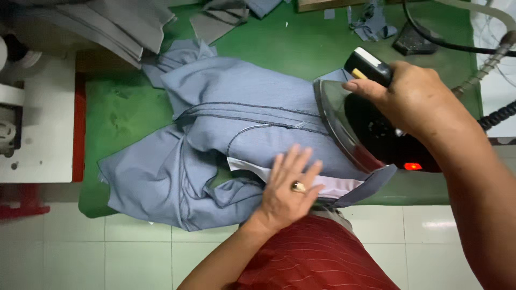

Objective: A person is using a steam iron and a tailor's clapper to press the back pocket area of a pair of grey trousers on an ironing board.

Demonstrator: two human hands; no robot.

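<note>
A grey-blue garment [236, 113] with dark stitched seams lies crumpled on a green padded pressing table [123, 107]. My left hand [287, 188], wearing a ring, lies flat with fingers spread on the garment near its white lining edge [333, 185]. My right hand [414, 96] grips the handle of a black steam iron [355, 131], whose shiny soleplate rests tilted on the garment's right side. A red light glows on the iron's rear.
More grey fabric pieces [113, 27] are piled at the back left and top. A white machine table [37, 123] stands to the left. A black cord and corrugated hose [484, 70] run off right. White floor tiles [134, 252] lie below.
</note>
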